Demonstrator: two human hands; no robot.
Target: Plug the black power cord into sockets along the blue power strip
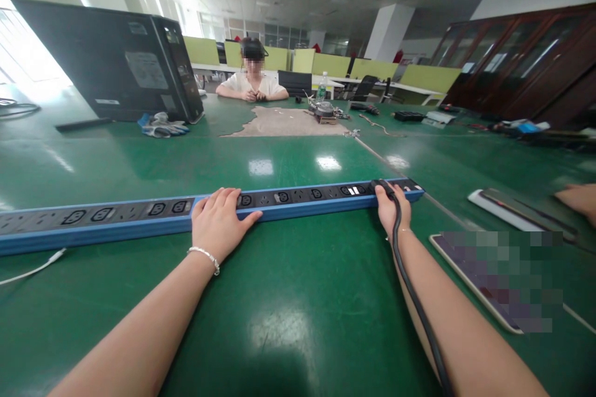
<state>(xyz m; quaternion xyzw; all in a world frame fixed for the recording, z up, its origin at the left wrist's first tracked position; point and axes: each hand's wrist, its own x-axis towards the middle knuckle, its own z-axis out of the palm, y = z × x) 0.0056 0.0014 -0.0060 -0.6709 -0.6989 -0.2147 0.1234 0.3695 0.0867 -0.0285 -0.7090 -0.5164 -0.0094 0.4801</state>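
Observation:
A long blue power strip [298, 211] with black sockets lies across the green table from the left edge toward the right. My left hand [220, 223] rests over its middle, fingers draped across the top and thumb along the near side. At the strip's right end, my right hand [395, 206] is closed around a black plug [382, 187]. From that plug a black cable [412, 288] runs down along my right forearm. The plug sits against the socket face; its prongs are hidden, so how deep it is seated cannot be seen.
A phone [484, 285] and a white-edged flat object [505, 211] lie at right, near another person's hand [577, 198]. Behind the strip stand a black computer case [116, 68], gloves [162, 125] and a bottle [322, 87]. A person [252, 80] sits opposite. A white cable [35, 270] lies front left.

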